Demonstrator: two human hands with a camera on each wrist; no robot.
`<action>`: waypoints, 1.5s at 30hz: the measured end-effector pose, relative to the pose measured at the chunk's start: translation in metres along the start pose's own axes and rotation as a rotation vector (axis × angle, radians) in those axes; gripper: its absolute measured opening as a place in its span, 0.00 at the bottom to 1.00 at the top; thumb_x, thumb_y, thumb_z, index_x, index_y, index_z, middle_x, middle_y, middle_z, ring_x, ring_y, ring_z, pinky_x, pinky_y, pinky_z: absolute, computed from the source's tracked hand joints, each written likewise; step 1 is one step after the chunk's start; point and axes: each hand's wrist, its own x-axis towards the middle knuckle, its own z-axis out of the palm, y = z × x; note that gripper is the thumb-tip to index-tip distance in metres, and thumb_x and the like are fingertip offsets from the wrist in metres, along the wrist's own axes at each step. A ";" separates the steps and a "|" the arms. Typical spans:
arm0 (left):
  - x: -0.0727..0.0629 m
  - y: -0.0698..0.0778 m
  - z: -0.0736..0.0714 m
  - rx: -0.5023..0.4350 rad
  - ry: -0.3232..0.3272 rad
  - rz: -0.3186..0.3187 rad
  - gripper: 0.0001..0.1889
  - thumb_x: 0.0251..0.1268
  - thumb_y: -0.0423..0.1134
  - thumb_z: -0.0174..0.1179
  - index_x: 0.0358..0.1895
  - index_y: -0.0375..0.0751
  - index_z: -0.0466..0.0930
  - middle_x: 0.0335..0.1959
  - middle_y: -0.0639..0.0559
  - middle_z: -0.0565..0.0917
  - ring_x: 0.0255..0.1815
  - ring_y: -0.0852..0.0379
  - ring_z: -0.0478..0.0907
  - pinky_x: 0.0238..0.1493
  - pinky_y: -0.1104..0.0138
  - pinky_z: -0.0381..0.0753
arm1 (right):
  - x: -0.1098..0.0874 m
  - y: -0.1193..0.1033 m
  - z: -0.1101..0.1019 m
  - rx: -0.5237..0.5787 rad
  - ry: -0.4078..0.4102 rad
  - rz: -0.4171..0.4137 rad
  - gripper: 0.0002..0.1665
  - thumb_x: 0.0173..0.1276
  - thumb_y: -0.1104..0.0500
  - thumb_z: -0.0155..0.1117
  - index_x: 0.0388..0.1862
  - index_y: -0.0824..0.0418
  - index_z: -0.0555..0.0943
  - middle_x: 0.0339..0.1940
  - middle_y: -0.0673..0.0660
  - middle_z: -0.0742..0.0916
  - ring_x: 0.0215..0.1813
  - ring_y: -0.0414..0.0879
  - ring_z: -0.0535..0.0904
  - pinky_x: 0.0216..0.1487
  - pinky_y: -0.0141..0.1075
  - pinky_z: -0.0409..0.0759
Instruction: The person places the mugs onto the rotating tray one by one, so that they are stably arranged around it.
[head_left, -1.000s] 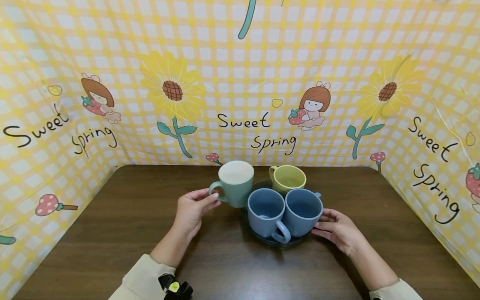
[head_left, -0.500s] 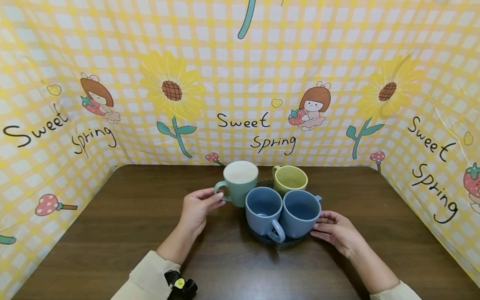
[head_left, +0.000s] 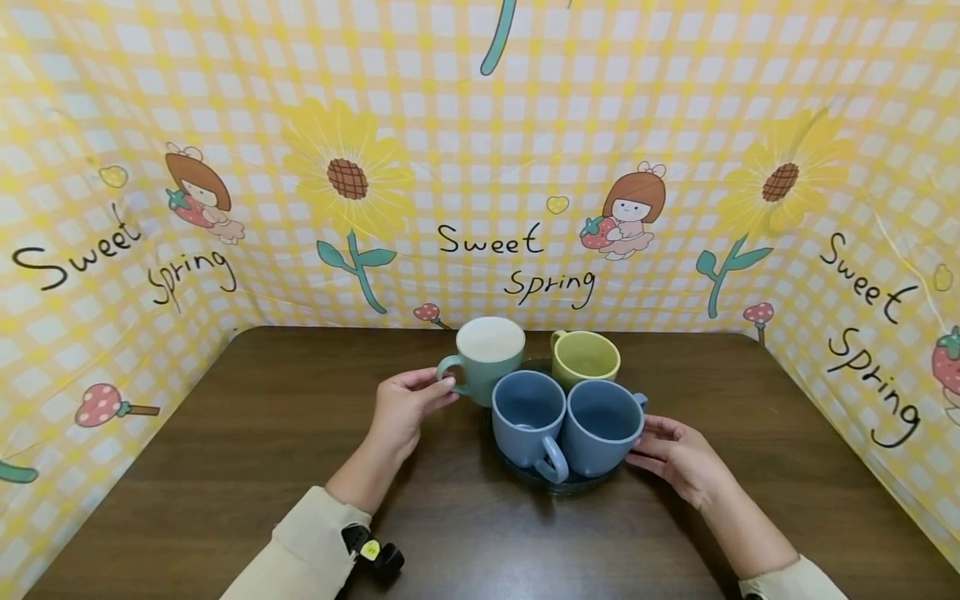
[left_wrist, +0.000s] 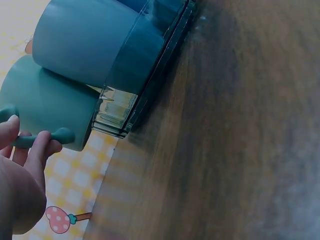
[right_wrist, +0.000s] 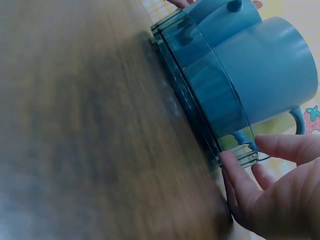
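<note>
In the head view, my left hand [head_left: 405, 408] pinches the handle of a pale green mug [head_left: 491, 371] with a white inside. That mug is held up at the tray's left rear, and its base is near rim height in the left wrist view. The clear, dark-tinted round tray [right_wrist: 182, 95] bears two blue mugs, one at left [head_left: 528, 417] and one at right [head_left: 603, 429], and a yellow-green mug [head_left: 585, 357] behind them. My right hand [head_left: 686, 458] holds the tray's right edge, with fingers at its rim in the right wrist view. The blue mugs partly hide the tray.
A dark brown wooden table [head_left: 262, 467] lies under everything. Yellow checked cloth [head_left: 480, 167] with printed flowers closes off the back and both sides, right behind the mugs. A black device [head_left: 372, 552] is strapped at the left wrist.
My left hand has moved to the right with the pale green mug, bringing it closer over the tray beside the left blue mug. My right hand stays nearly still at the tray's edge.
</note>
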 end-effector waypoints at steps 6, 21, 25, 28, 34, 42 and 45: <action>0.004 -0.002 0.004 0.011 -0.015 -0.013 0.08 0.54 0.16 0.64 0.39 0.23 0.84 0.28 0.46 0.86 0.29 0.52 0.86 0.37 0.58 0.88 | 0.003 0.000 0.000 -0.030 0.034 -0.001 0.32 0.67 0.75 0.56 0.68 0.76 0.59 0.45 0.53 0.82 0.45 0.44 0.82 0.50 0.44 0.84; 0.019 -0.005 0.015 0.069 -0.065 -0.066 0.09 0.56 0.18 0.64 0.40 0.27 0.85 0.31 0.45 0.86 0.32 0.52 0.86 0.41 0.59 0.87 | 0.004 0.000 0.002 -0.021 0.020 -0.007 0.35 0.68 0.76 0.54 0.71 0.76 0.55 0.45 0.52 0.82 0.45 0.43 0.82 0.50 0.44 0.84; 0.021 -0.005 0.019 0.095 -0.073 -0.078 0.11 0.56 0.19 0.64 0.44 0.21 0.82 0.32 0.45 0.86 0.32 0.53 0.86 0.40 0.59 0.87 | 0.004 0.000 0.002 -0.018 0.024 -0.003 0.37 0.68 0.76 0.54 0.72 0.78 0.52 0.46 0.53 0.82 0.45 0.43 0.82 0.51 0.44 0.84; 0.023 -0.005 0.022 0.118 -0.086 -0.084 0.13 0.57 0.19 0.64 0.47 0.20 0.81 0.32 0.45 0.86 0.31 0.53 0.86 0.40 0.59 0.87 | 0.004 0.000 0.002 -0.021 0.026 0.006 0.39 0.68 0.76 0.54 0.73 0.78 0.50 0.47 0.53 0.82 0.46 0.43 0.82 0.52 0.45 0.84; 0.026 -0.007 0.027 0.145 -0.127 -0.091 0.17 0.56 0.19 0.65 0.50 0.16 0.77 0.33 0.45 0.86 0.31 0.53 0.86 0.41 0.59 0.87 | 0.004 0.001 0.000 -0.025 0.027 0.007 0.39 0.68 0.75 0.55 0.73 0.79 0.49 0.47 0.53 0.82 0.46 0.43 0.82 0.52 0.45 0.83; 0.029 -0.013 0.026 0.163 -0.140 -0.121 0.15 0.55 0.18 0.66 0.47 0.17 0.79 0.31 0.45 0.86 0.29 0.54 0.86 0.39 0.60 0.87 | 0.005 0.002 -0.002 -0.019 0.026 0.004 0.39 0.67 0.76 0.56 0.73 0.79 0.50 0.47 0.54 0.82 0.47 0.44 0.82 0.52 0.45 0.84; 0.029 -0.016 0.024 0.166 -0.140 -0.124 0.12 0.55 0.17 0.64 0.44 0.19 0.81 0.30 0.45 0.86 0.29 0.54 0.86 0.39 0.60 0.87 | 0.005 0.003 -0.002 -0.018 0.020 -0.001 0.38 0.67 0.76 0.57 0.72 0.78 0.53 0.47 0.54 0.82 0.47 0.44 0.82 0.52 0.45 0.84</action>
